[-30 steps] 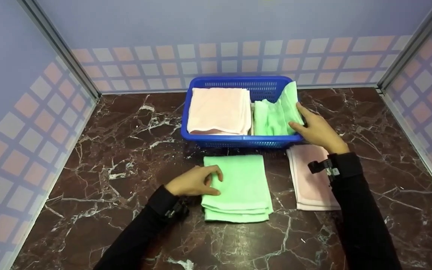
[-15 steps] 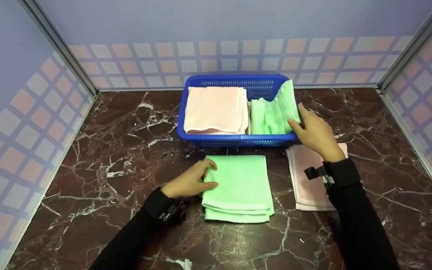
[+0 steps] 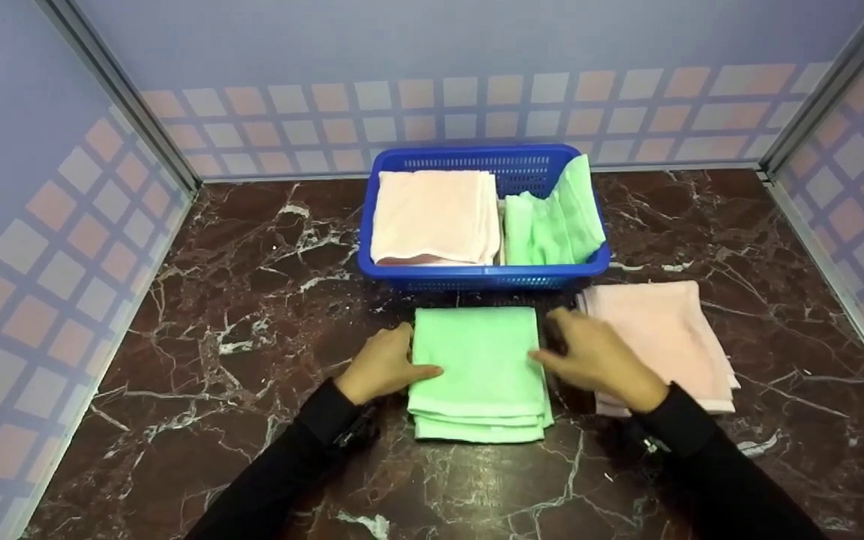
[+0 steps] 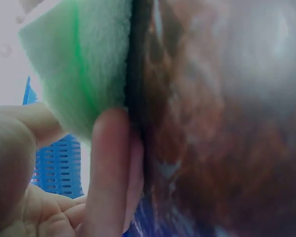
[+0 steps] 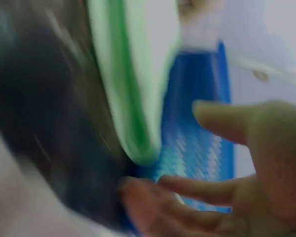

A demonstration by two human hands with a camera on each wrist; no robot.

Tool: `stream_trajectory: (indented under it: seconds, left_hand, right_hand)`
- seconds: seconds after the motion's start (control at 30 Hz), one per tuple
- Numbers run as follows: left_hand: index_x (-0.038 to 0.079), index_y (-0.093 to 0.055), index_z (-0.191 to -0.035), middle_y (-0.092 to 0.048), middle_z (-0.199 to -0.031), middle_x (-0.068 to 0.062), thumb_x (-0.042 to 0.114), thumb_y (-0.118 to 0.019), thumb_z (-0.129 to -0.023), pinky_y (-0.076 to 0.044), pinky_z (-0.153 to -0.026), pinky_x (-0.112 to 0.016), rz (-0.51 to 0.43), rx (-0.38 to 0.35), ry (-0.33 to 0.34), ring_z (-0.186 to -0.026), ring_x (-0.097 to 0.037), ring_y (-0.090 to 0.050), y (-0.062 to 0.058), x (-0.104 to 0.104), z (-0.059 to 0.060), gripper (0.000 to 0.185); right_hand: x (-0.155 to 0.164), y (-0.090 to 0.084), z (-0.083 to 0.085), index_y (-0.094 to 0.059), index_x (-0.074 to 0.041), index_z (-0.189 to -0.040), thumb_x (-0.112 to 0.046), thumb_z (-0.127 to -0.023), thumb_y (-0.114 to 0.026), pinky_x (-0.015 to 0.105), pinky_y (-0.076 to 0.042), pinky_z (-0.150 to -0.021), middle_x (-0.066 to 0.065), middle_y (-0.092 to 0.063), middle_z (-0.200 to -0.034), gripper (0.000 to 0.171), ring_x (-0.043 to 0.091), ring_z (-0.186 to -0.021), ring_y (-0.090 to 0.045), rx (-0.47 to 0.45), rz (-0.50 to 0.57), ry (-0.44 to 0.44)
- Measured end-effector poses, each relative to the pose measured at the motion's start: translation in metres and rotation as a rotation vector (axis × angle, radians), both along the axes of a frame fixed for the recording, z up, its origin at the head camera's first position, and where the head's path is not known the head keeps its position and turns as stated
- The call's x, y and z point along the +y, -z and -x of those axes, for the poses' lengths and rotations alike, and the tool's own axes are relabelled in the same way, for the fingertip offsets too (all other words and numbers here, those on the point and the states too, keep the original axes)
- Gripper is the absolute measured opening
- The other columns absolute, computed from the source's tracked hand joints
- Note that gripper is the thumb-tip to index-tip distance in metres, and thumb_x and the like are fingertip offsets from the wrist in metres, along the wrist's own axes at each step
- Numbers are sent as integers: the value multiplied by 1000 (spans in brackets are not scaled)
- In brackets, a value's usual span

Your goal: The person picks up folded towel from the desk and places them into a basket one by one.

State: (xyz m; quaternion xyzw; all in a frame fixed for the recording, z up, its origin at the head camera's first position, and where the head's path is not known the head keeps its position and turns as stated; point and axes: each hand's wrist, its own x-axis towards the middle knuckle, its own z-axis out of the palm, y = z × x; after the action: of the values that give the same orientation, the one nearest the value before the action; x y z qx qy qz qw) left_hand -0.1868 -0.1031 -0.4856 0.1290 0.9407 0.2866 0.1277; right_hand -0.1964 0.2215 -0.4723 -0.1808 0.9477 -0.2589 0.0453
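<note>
A folded green towel point(image 3: 477, 360) lies on the dark marbled table in front of the basket. At its left edge my left hand point(image 3: 383, 364) pinches it, thumb on the top face and fingers at the side and underside. The left wrist view has the towel's folded layers point(image 4: 84, 59) between thumb and fingers. Beside the towel's right edge is my right hand point(image 3: 597, 356), fingers spread and holding nothing. Blurred in the right wrist view, its thumb point(image 5: 227, 121) stands apart from the fingers, with the towel's rounded fold point(image 5: 138, 143) ahead of them.
Behind the green towel stands a blue plastic basket point(image 3: 477, 271), holding folded pink towels point(image 3: 432, 217) at left and green towels point(image 3: 552, 225) at right. More folded pink towels point(image 3: 672, 330) lie on the table at right, partly under the right forearm. Patterned panels point(image 3: 469, 112) enclose the back and sides.
My right hand has left the basket's right end and come down to the green towel's right side. My left hand has closed onto the towel's left edge.
</note>
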Motion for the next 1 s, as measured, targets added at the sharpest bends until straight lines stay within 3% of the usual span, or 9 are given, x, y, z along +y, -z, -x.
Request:
stream_trajectory:
  seconds: [0.07, 0.13, 0.2, 0.27, 0.37, 0.57, 0.8, 1.0]
  left_hand:
    - [-1, -62, -124, -69, -87, -8, 40, -82, -89, -58, -77, -44, -10, -1, 24, -71, -20, -64, 1, 2, 0, 58]
    - [3, -63, -126, -72, -95, -11, 38, -80, -91, -58, -81, -46, -19, -4, 49, -78, -24, -67, 1, 3, 0, 52]
    - [2, -59, -135, -73, -107, -17, 37, -77, -94, -58, -90, -49, -22, -7, 69, -91, -30, -70, 1, 4, -1, 57]
    - [-2, -53, -144, -70, -121, -23, 36, -74, -96, -55, -99, -53, -22, -2, 86, -106, -38, -69, 1, 4, -2, 65]
    - [-6, -47, -148, -66, -131, -28, 35, -72, -98, -51, -106, -55, -30, 7, 103, -119, -43, -65, 1, 5, -3, 70]
    - [-10, -44, -149, -68, -125, -27, 32, -69, -100, -53, -102, -54, -37, 10, 120, -111, -40, -67, 1, 6, -4, 69]
    - [-10, -47, -147, -67, -128, -29, 35, -69, -100, -53, -98, -58, 56, 63, 135, -114, -45, -66, -3, 9, -8, 68]
    - [-5, -57, -133, -70, -97, -18, 31, -69, -100, -54, -76, -50, 41, 120, 175, -87, -36, -69, -20, 9, -13, 51]
  right_hand:
    - [-9, 8, -5, -42, 10, -149, -42, -90, -78, 60, -55, -97, 36, -62, -128, 86, 49, -112, -65, -36, -44, -37]
    - [-17, 15, -9, -36, 11, -152, -39, -89, -80, 62, -52, -101, 40, -58, -133, 92, 53, -118, -62, -18, -47, -66]
    - [-23, 19, -11, -35, 11, -153, -31, -89, -80, 57, -58, -89, 35, -67, -113, 88, 46, -99, -70, 11, -24, -95]
    - [-27, 23, -12, -36, 11, -152, -23, -90, -79, 49, -59, -72, 22, -70, -86, 82, 32, -74, -69, 47, -3, -137]
    - [-29, 26, -12, -38, 10, -152, -15, -91, -75, 34, -47, -53, 0, -51, -59, 76, 12, -50, -48, 83, 10, -189]
    - [-27, 26, -11, -41, 9, -151, -12, -93, -72, 25, -33, -52, -9, -38, -56, 69, 4, -48, -33, 84, 9, -247]
    - [-24, 22, -11, -43, 8, -150, -12, -94, -72, 28, -40, -58, -9, -38, -61, 67, 6, -55, -39, 109, 9, -300]
    - [-20, -1, -15, -52, -4, -149, -10, -94, -72, 29, -45, -66, -6, -49, -67, 58, 3, -58, -41, 170, 47, -384]
